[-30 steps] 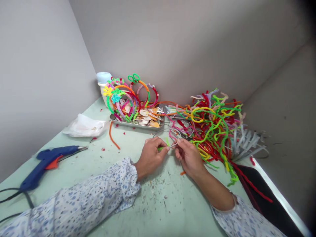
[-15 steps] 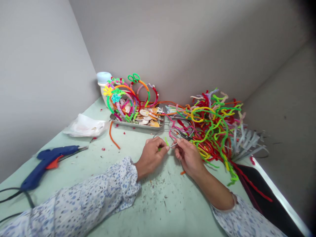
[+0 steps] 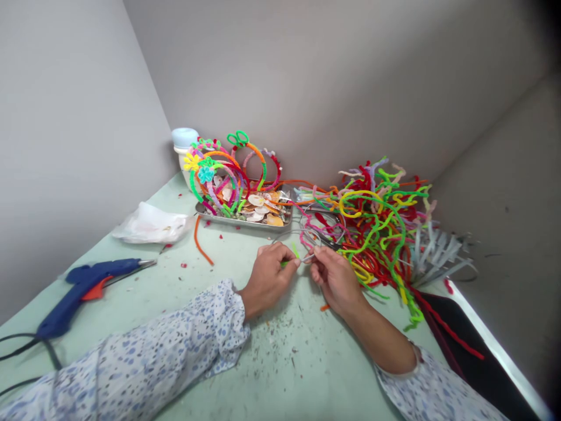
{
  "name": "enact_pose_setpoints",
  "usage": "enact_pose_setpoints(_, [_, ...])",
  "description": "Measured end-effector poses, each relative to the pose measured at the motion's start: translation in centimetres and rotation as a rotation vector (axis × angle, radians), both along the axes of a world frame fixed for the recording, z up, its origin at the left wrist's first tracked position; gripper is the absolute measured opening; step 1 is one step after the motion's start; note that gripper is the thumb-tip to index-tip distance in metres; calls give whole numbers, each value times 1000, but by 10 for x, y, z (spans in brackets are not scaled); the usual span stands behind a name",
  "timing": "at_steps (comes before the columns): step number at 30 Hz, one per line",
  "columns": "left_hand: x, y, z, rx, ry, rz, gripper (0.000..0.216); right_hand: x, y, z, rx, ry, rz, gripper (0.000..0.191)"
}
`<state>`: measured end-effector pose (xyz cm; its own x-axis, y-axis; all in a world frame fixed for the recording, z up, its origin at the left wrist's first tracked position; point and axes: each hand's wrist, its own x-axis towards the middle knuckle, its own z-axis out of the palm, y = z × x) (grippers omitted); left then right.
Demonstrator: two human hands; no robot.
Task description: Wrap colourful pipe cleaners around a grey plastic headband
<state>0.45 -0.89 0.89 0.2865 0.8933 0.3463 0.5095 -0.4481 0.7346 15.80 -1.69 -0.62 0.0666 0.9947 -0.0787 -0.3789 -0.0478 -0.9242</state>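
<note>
Close together over the table's middle, both of my hands are closed in pinches. My left hand (image 3: 272,275) grips a short lime-green pipe cleaner (image 3: 296,250), whose tip sticks up beside the thumb. In the fingertips of my right hand (image 3: 335,278) is a thin grey headband (image 3: 308,257). Its end spans the small gap toward my left fingertips, and a grey curve of it seems to arch behind the hands. How the pipe cleaner meets the band is hidden by my fingers.
Pipe-cleaner headbands (image 3: 225,175) stand in a metal tray (image 3: 245,224) of flat pieces. Tangled pipe cleaners (image 3: 377,228) and grey strips (image 3: 438,251) lie right. At left are a blue glue gun (image 3: 83,292), a plastic bag (image 3: 151,225) and a white bottle (image 3: 184,155). Scissors lie behind my right hand.
Almost nothing differs. My fingertips and the grey band's end have shifted very slightly; both hands keep their pinches.
</note>
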Motion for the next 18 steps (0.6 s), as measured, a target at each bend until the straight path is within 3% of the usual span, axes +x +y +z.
enact_pose_setpoints(6, [0, 0, 0, -2, -21, -1, 16, 0, 0, 0, 2, 18, -1, 26])
enact_pose_setpoints(18, [0, -3, -1, 150, 7, 34, 9, -1, 0, 2, -17, 29, -67, 26])
